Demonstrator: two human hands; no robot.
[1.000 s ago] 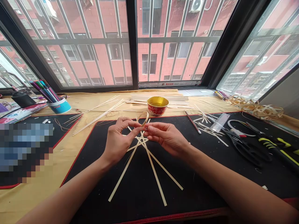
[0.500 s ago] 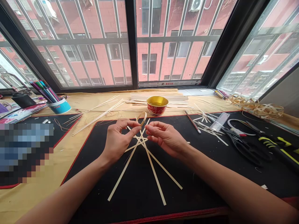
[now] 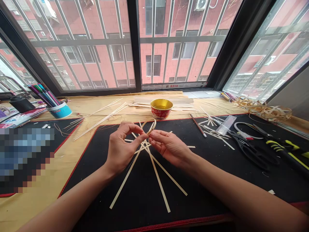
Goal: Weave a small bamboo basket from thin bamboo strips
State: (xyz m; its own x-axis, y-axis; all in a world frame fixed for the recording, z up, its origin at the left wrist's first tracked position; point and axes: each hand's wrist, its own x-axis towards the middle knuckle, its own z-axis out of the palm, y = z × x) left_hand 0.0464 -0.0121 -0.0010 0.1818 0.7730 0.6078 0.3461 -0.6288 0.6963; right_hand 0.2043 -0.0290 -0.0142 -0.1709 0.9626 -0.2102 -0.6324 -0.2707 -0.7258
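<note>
Several thin bamboo strips (image 3: 154,174) lie crossed in a star on the black mat (image 3: 193,199), meeting under my hands. My left hand (image 3: 120,148) and my right hand (image 3: 169,148) meet just above that crossing. Their fingertips pinch a narrow bent strip curved into a small loop (image 3: 151,125). The loop rises above my fingertips, and its lower end is hidden in my fingers. My palms hide part of the crossing.
A red and gold bowl (image 3: 161,109) stands beyond the mat on a yellow cloth, near stacked strips (image 3: 164,101). Black-handled scissors (image 3: 253,153) and a yellow-marked tool (image 3: 287,154) lie right. A pen cup (image 3: 59,110) stands left. A strip coil (image 3: 265,112) lies far right.
My right hand has moved back toward my left, and its fingertips now close on the loop. Half a second ago they were slightly apart from it. The star of strips has not shifted.
</note>
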